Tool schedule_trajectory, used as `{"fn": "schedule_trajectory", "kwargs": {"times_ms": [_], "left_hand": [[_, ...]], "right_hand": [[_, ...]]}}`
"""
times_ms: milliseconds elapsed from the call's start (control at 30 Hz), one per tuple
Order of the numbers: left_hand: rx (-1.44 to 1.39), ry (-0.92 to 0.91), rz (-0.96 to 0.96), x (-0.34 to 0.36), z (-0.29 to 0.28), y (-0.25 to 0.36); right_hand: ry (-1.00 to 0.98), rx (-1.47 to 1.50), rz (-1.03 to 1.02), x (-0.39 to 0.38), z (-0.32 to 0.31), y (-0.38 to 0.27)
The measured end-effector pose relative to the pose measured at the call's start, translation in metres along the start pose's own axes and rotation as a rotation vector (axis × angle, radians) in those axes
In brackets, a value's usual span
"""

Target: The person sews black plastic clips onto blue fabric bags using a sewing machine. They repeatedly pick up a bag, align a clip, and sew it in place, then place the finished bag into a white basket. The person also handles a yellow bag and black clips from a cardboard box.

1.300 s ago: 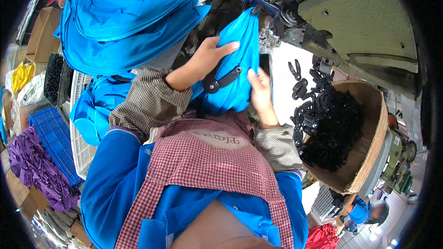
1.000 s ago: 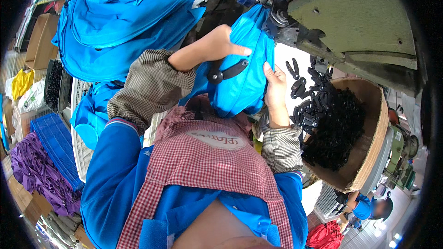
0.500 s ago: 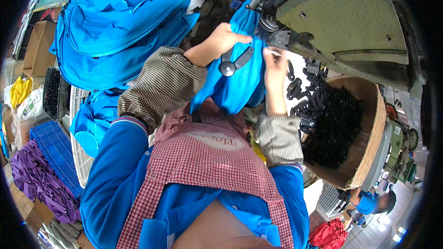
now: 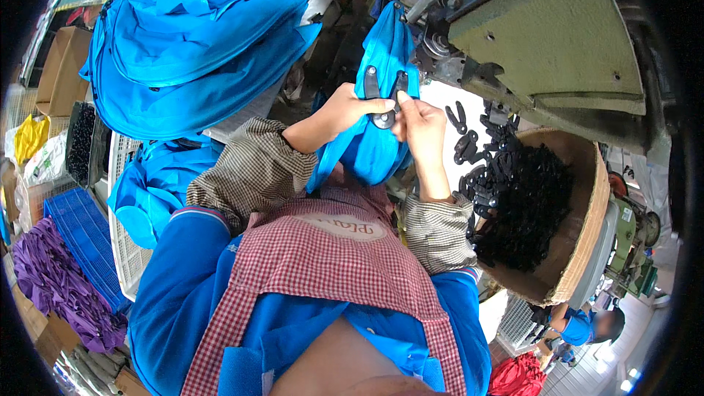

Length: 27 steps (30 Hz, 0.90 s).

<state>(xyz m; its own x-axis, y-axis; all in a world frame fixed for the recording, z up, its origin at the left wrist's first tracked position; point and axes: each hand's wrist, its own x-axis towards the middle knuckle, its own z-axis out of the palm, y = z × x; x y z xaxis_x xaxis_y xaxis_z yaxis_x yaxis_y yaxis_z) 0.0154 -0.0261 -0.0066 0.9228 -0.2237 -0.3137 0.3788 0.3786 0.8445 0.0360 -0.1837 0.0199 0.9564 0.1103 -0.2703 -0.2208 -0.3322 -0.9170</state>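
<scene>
A black hinged plastic piece (image 4: pixel 372 86), two arms meeting at a round pivot, forms a V against gathered blue fabric (image 4: pixel 386 40). Its left arm has a metal-looking dot near the tip. My left hand (image 4: pixel 342 114) pinches the piece near the pivot from the left, thumb on top. From the right, my right hand (image 4: pixel 424 126) grips the other arm, thumb and fingers closed on it. Part of that arm is hidden by the fingers. The fabric hangs down past both hands toward my apron, its top by the machine's metal parts (image 4: pixel 434 42).
A green machine body (image 4: pixel 543 44) looms at upper right. Below it, a cardboard box (image 4: pixel 587 242) brims with black plastic pieces (image 4: pixel 524 205), some spread on a white surface (image 4: pixel 434 95). Blue fabric (image 4: pixel 191 44) is heaped at left. A person (image 4: pixel 587 325) is at lower right.
Both hands have come down and closed on the black piece. It hung slanted with its pivot low at left; now its pivot sits further right and its arms point upward in a V.
</scene>
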Motion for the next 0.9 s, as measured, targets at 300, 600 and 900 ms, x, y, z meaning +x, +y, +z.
{"fn": "schedule_trajectory", "kwargs": {"times_ms": [300,600,900], "left_hand": [[-0.183,-0.057,-0.088,0.012,-0.003,0.0],[-0.067,0.07,0.199,-0.047,0.012,0.002],[-0.179,0.232,0.252,-0.103,0.007,-0.045]], "right_hand": [[0.022,-0.953,-0.404,0.155,-0.033,0.125],[-0.111,-1.032,-0.228,0.15,-0.016,0.099],[0.304,-0.803,-0.529,0.154,-0.025,0.128]]}}
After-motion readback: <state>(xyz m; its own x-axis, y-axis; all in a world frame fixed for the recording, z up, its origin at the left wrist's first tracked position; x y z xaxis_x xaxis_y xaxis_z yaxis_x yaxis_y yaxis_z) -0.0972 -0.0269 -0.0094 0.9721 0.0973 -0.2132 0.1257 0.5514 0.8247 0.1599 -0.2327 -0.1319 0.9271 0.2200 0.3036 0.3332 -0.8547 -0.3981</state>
